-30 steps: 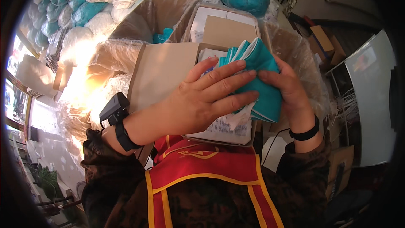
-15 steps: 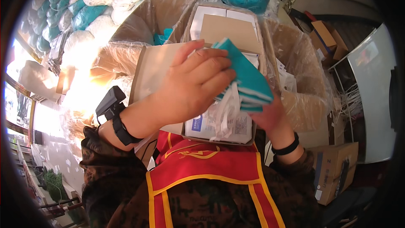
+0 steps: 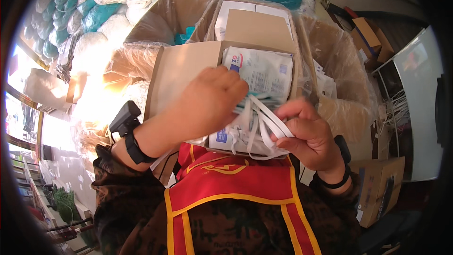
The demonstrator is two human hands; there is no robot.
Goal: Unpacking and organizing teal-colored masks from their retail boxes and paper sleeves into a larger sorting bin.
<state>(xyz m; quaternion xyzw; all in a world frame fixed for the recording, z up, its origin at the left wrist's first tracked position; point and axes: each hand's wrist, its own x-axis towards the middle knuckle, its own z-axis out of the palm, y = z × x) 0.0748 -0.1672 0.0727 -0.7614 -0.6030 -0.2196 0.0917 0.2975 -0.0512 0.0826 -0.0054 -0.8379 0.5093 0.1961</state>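
Observation:
My left hand [image 3: 205, 104] and my right hand [image 3: 309, 134] are closed together on a small stack of teal face masks [image 3: 257, 101] with white ear loops [image 3: 269, 120] hanging from it. The masks show edge-on, mostly hidden by my fingers. I hold them over an open cardboard box [image 3: 184, 66] that contains flat white plastic packets [image 3: 264, 71]. A dark watch sits on my left wrist, a black band on my right.
A second cardboard box [image 3: 257, 26] stands behind, inside a big clear plastic liner [image 3: 332, 47]. Bags of white and teal material [image 3: 101, 4] pile at the back left. More cartons [image 3: 377, 193] stand at the lower right, next to a grey panel [image 3: 417, 94].
The masks turned from showing their flat teal face to edge-on, white loops now dangling. Both hands dropped lower and closer together, uncovering the white packets in the box.

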